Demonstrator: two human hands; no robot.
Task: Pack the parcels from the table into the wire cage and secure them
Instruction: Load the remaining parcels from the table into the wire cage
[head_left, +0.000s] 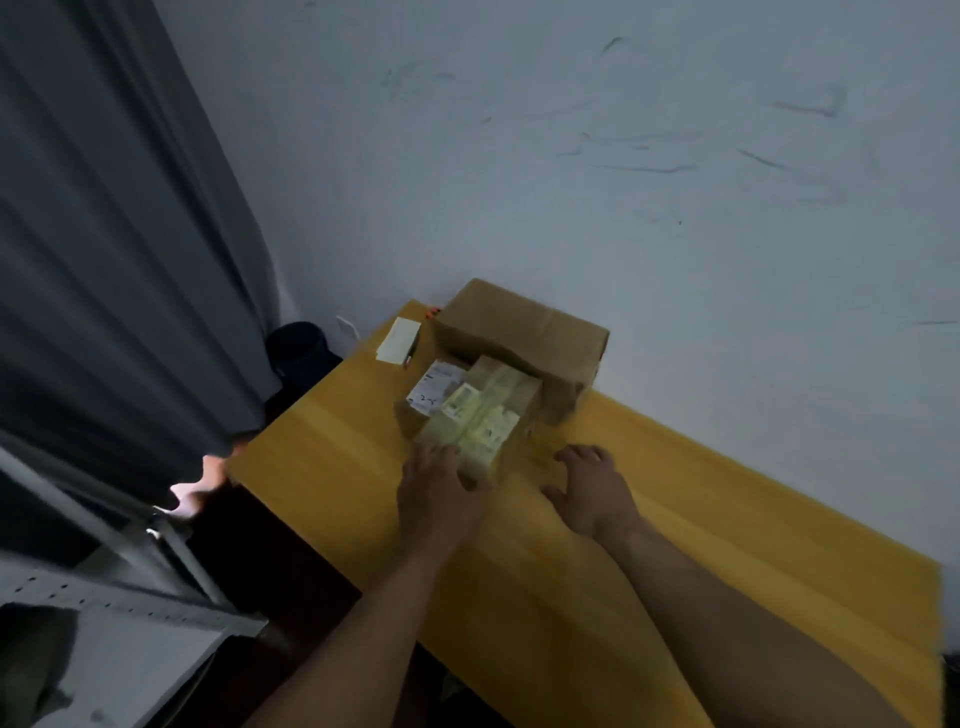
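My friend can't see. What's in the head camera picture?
A left hand touches a small taped parcel on a yellow table; the right hand is open beside it. A big brown box stands behind.

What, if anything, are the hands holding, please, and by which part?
The left hand touches the taped parcel at its near left corner, no clear grip; the right hand, open beside it, holds nothing.

Bare table lay open at lower right; a large box, seemingly against the wall, blocked beyond the taped parcel.
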